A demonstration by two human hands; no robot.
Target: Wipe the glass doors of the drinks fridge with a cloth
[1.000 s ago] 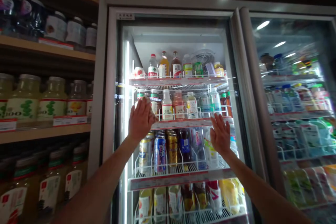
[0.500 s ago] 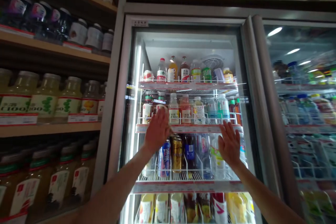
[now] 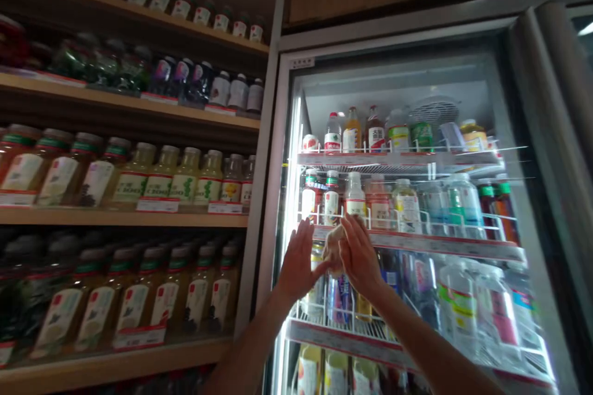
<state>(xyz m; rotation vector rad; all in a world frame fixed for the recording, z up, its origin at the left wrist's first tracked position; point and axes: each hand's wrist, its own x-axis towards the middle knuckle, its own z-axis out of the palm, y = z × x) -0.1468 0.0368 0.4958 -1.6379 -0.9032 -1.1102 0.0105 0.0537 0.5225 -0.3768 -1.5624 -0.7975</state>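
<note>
My left hand (image 3: 297, 266) is raised at the glass door (image 3: 467, 68) of a lit drinks fridge. Its fingers stretch upward, and the thumb points toward a crumpled beige cloth (image 3: 334, 248). Close on the right, my right hand (image 3: 362, 258) covers part of that cloth with its fingers bent slightly over it. The cloth sits between the two hands, apparently against the glass; its far side is hidden. Behind the glass, a blue can (image 3: 340, 299) and several juice bottles (image 3: 354, 194) stand on wire racks.
Wooden shelves (image 3: 115, 217) packed with bottled juice fill the left side. A pale frame post (image 3: 259, 191) separates them from the fridge. Down the right edge runs a thick grey door frame (image 3: 546, 105). More bottles (image 3: 463, 302) stand low inside the fridge.
The view has swung left, showing more of the shelves. My right hand has come across to the left hand, and the beige cloth that was at my left hand now lies between both.
</note>
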